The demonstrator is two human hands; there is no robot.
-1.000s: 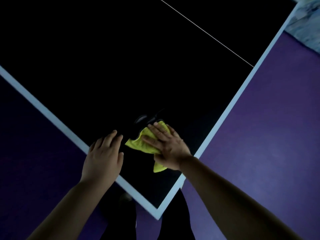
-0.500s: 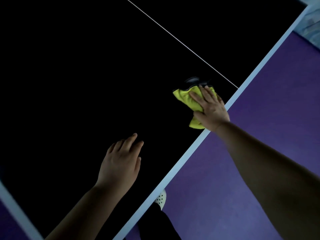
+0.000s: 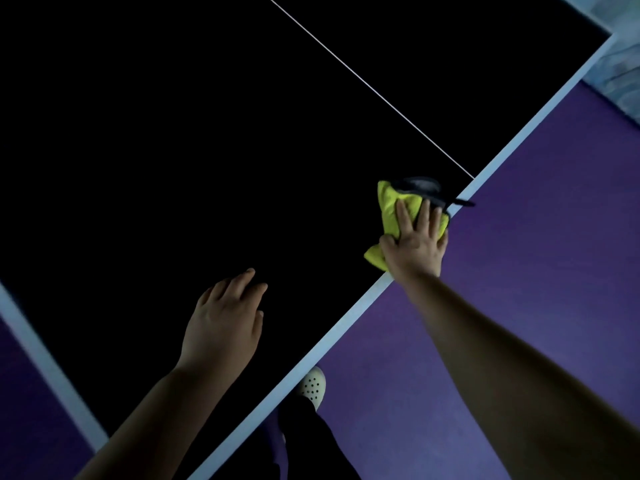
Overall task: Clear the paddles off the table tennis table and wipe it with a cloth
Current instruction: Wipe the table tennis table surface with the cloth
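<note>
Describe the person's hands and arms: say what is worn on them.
Nothing is worn on them. The left hand and right hand are bare: no gloves, rings or watch show. The left forearm and right forearm show no sleeve up to the frame's edge. The light is dim, so fine marks cannot be told.

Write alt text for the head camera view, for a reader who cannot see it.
A person's right hand presses a yellow cloth onto the dark table tennis table at its white side edge, near a thin white line. The left hand rests open on the table nearer the person; purple floor lies beyond the edge.
</note>
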